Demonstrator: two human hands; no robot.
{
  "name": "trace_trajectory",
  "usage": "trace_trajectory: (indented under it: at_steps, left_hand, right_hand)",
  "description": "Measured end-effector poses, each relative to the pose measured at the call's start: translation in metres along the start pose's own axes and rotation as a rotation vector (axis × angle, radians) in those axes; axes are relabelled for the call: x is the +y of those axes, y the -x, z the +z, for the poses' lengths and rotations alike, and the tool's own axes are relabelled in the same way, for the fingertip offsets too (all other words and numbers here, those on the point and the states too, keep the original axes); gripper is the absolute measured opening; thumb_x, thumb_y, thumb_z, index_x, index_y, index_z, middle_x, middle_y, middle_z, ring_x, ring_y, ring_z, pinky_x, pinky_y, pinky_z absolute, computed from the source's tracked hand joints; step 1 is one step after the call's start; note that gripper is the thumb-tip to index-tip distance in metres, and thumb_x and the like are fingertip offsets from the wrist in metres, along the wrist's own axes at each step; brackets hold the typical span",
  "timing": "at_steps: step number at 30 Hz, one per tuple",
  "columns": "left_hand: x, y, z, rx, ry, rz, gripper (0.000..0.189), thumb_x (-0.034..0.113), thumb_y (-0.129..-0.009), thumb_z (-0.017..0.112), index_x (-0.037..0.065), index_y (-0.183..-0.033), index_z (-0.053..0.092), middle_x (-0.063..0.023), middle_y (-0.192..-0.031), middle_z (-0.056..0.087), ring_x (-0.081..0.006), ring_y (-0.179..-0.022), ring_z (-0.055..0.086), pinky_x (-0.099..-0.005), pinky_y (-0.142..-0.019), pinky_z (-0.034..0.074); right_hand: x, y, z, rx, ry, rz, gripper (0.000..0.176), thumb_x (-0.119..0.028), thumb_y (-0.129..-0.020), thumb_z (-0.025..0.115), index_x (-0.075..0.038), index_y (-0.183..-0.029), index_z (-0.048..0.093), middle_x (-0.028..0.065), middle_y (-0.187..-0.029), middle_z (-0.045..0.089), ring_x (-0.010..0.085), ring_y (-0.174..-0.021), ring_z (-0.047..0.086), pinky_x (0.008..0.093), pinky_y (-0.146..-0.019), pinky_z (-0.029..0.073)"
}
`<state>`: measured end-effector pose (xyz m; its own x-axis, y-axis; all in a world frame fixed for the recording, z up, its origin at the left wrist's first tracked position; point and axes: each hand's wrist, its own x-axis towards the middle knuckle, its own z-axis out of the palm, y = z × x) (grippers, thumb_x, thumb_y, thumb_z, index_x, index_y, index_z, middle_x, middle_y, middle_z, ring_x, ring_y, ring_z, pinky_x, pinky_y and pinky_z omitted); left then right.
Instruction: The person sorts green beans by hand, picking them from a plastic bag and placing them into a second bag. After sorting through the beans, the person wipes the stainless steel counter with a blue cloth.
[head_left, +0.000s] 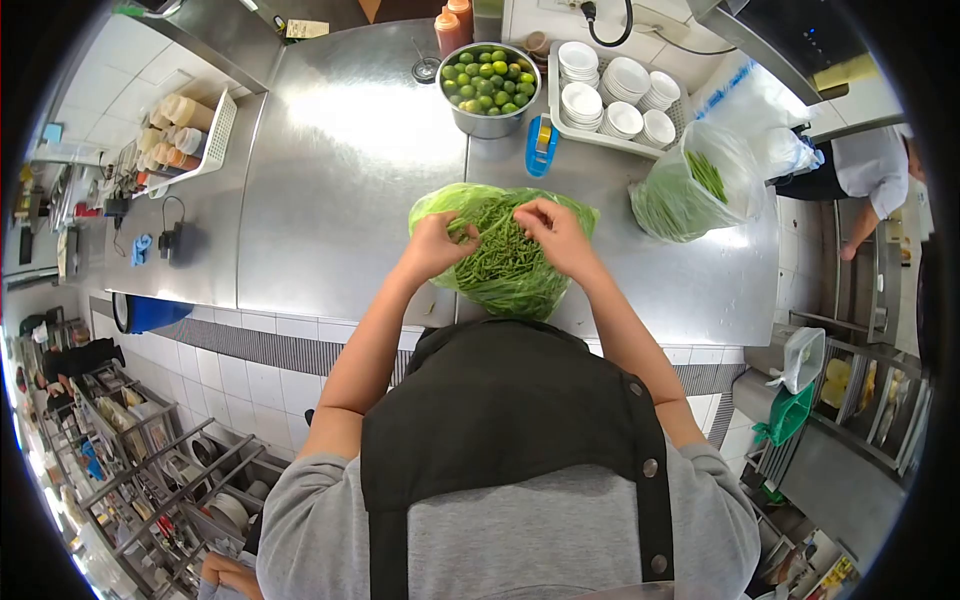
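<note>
Green beans (497, 262) lie heaped in an opened-out plastic bag (431, 203) on the metal surface (340, 160). The left hand (438, 247) and right hand (556, 237) curl over them, fingers bent; whether either grips a bean is unclear. Beyond stand a blue tape dispenser (541, 150), a metal bowl (490, 125) of limes (488, 80) and, to the right, another bag (672, 205).

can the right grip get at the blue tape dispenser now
Likely yes: the blue tape dispenser lies ahead of the right grip, and only the edge of the bag of beans seems to come between them. The lime bowl and dish rack merely flank it.
</note>
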<state>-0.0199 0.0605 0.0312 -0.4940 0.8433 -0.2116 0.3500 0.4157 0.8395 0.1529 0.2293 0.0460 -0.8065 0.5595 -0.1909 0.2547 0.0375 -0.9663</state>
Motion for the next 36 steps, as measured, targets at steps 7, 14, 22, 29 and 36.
trace_trajectory:
  at_steps: [7, 14, 22, 29, 36]
  left_hand:
    - [0.048, 0.009, 0.004, -0.022, -0.018, 0.024, 0.019, 0.012, -0.079, 0.079, 0.000, -0.092, 0.071, -0.0054, -0.077, 0.068, -0.0081, -0.065, 0.054, -0.0277, -0.063, 0.049]
    - [0.048, 0.011, 0.016, 0.002, 0.254, 0.180, 0.025, 0.020, -0.090, 0.079, -0.002, -0.100, 0.072, -0.0064, -0.079, 0.072, -0.0126, -0.074, 0.061, -0.0319, -0.072, 0.052]
    - [0.035, 0.003, 0.004, -0.017, 0.982, -0.133, 0.023, 0.027, -0.102, 0.064, 0.004, -0.096, 0.064, 0.0072, -0.060, 0.046, -0.0035, -0.050, 0.036, -0.0224, -0.047, 0.031]
    - [0.049, -0.002, 0.006, 0.145, 1.126, -0.115, 0.026, 0.029, -0.104, 0.060, 0.008, -0.089, 0.056, 0.0107, -0.058, 0.032, -0.0019, -0.047, 0.026, -0.0226, -0.044, 0.022]
    - [0.037, -0.006, 0.016, 0.355, 1.121, -0.399, 0.021, 0.020, -0.099, 0.060, 0.005, -0.085, 0.056, 0.0046, -0.057, 0.040, -0.0070, -0.046, 0.033, -0.0261, -0.043, 0.028]
  right_hand:
    - [-0.004, -0.005, 0.003, 0.057, -0.266, -0.031, 0.014, -0.011, -0.094, 0.072, 0.001, -0.087, 0.071, 0.0006, -0.071, 0.065, 0.0059, -0.064, 0.057, 0.0215, -0.059, 0.045]
    - [-0.010, 0.000, -0.008, -0.127, -0.812, 0.053, 0.011, -0.009, -0.095, 0.070, 0.001, -0.093, 0.071, 0.0024, -0.078, 0.064, 0.0079, -0.067, 0.053, 0.0233, -0.062, 0.045]
    - [-0.014, 0.004, -0.016, -0.231, -0.424, 0.069, 0.018, -0.004, -0.089, 0.074, -0.002, -0.106, 0.070, 0.0025, -0.094, 0.065, 0.0090, -0.085, 0.058, 0.0261, -0.079, 0.050]
    - [-0.050, 0.018, 0.013, -0.314, -0.084, 0.160, 0.019, -0.011, -0.086, 0.080, -0.002, -0.101, 0.073, -0.0011, -0.091, 0.070, 0.0082, -0.077, 0.060, 0.0246, -0.076, 0.051]
    - [-0.067, 0.014, 0.014, -0.414, -0.287, -0.186, 0.012, -0.010, -0.095, 0.070, 0.001, -0.092, 0.071, 0.0021, -0.082, 0.068, 0.0092, -0.073, 0.061, 0.0257, -0.067, 0.048]
